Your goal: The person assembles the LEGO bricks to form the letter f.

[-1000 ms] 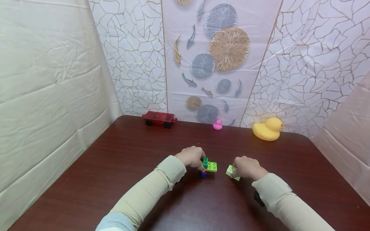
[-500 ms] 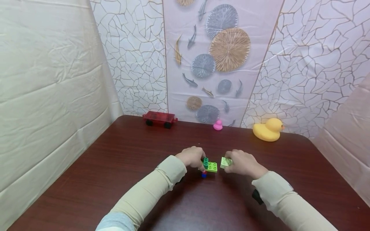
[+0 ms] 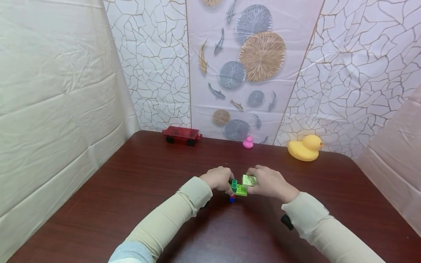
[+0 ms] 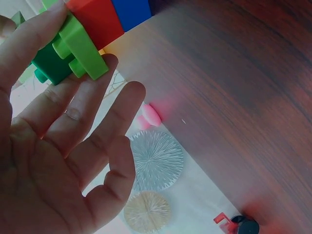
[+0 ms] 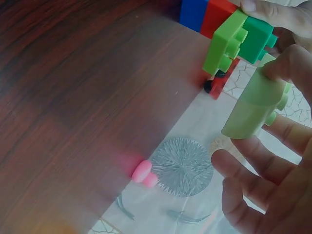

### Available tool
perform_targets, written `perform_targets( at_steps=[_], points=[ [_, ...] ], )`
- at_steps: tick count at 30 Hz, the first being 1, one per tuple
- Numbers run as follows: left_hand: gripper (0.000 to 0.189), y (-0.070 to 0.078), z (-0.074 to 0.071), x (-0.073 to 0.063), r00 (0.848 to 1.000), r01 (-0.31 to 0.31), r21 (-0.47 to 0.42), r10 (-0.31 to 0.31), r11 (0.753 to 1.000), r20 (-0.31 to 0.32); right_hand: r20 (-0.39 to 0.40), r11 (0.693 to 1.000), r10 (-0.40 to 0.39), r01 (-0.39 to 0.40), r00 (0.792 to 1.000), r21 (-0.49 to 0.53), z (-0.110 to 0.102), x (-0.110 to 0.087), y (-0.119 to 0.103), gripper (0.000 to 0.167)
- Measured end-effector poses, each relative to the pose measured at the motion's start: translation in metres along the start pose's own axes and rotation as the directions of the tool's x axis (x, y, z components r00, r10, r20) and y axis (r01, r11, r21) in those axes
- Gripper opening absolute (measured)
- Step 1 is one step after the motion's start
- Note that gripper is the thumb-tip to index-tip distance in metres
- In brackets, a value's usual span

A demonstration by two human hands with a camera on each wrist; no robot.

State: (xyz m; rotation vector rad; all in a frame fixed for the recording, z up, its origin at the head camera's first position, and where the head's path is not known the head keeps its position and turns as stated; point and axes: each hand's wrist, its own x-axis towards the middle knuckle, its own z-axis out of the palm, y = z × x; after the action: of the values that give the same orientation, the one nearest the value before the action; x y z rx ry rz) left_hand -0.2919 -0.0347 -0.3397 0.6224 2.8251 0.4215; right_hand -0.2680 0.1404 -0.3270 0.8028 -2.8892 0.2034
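Observation:
My left hand pinches a small stack of toy building blocks standing on the table. From the bottom it has a blue block, a red block, a flat lime-green block and a dark green block at its left end. Thumb and fingers hold the stack at its left side. A pale green block with a curved side is pinched in my right hand, studs up. In the head view it overlaps the right end of the lime block; the right wrist view shows a gap between them.
Along the back edge of the dark wooden table stand a red toy wagon with black wheels, a small pink duck and a larger yellow duck. A patterned cloth hangs behind them.
My right hand has lifted the pale green block and carried it left, over the right end of the lime block. My left hand and the stack have stayed in place.

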Motion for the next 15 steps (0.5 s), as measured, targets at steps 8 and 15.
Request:
perform_targets(
  at_steps=[8, 15],
  points=[
    [0.026, 0.0, 0.0, 0.001, 1.0, -0.009, 0.0, 0.009, 1.0, 0.001, -0.017, 0.996, -0.053, 0.054, 0.998, 0.076, 0.001, 0.007, -0.006, 0.033],
    [0.025, -0.001, 0.001, 0.001, 1.0, -0.018, -0.011, 0.018, 1.0, -0.006, -0.067, 0.982, -0.118, 0.127, 0.991, 0.14, 0.003, 0.012, -0.01, 0.029]
  ],
)
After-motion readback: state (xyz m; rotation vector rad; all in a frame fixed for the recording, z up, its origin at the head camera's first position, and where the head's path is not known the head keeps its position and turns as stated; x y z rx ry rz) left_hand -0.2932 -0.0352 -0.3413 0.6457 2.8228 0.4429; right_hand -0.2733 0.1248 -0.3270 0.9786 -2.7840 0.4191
